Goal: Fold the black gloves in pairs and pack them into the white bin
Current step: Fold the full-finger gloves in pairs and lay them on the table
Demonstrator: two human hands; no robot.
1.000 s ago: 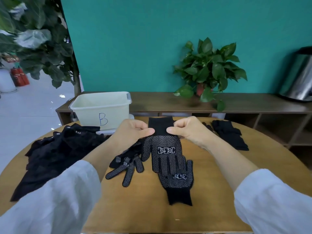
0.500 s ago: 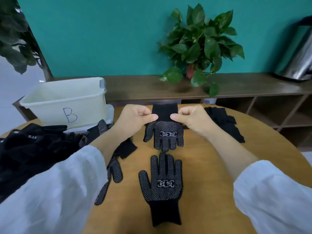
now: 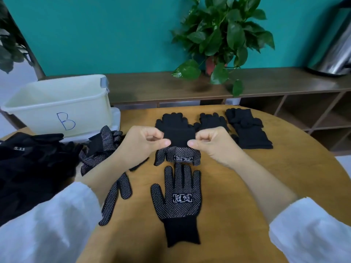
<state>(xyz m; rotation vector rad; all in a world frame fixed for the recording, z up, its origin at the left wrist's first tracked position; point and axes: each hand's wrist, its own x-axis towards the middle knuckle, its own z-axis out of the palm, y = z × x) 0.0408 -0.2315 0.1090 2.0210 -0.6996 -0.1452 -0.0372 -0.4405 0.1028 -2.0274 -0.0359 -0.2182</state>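
Above the table's middle, my left hand and my right hand each pinch one side of a black dotted glove at its cuff; its dotted palm hangs down, the fingertips folded under. A second dotted glove lies flat below it, fingers pointing away from me, cuff toward me. The white bin, marked B, stands at the table's far left. A heap of black gloves lies at the left, and more dotted gloves lie by my left wrist.
Plain black gloves lie in folded stacks on the round wooden table behind my hands. A low wooden shelf along the teal wall carries a potted plant and a steel bin.
The held glove has dropped lower, its fingers now folded under at the table. The view has tilted down and closer, showing more folded gloves behind my hands.
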